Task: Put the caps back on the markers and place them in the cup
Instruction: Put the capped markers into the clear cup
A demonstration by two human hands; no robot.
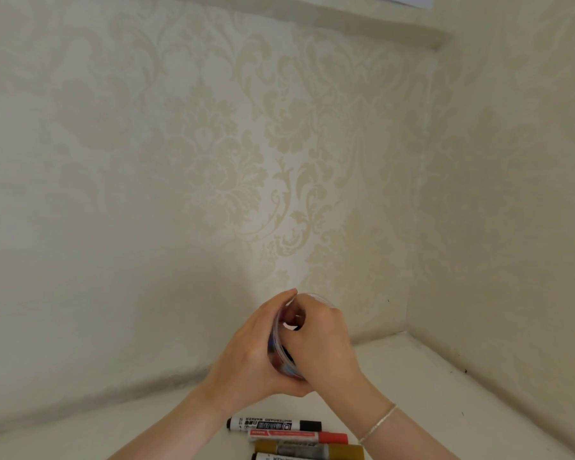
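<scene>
Cream damask wallpaper [213, 144] fills most of the view, meeting a white tabletop [429, 376] in a corner at the far right. Above the table's middle, the left hand [246, 353] wraps round the side of a clear plastic cup [281, 351], fingers curled over its far rim, and holds it tilted toward the right. The right hand [319, 343] is bunched at the cup's mouth, fingers curled inward; dark and blue shapes show through the cup wall, probably markers already inside, but whether the right hand pinches a marker or has let it go cannot be told. A thin bracelet [377, 424] sits on the right wrist.

Four markers lie side by side on the near table: a black whiteboard marker [273, 425] farthest, then a red marker [299, 437], a gold marker [309, 449], and another marker [279, 457] cut by the frame edge. Their caps look fitted.

This appears to be the dropping-in step. Next, the right hand should draw clear of the rim and reach near for the black marker, while the left keeps the cup steady.
</scene>
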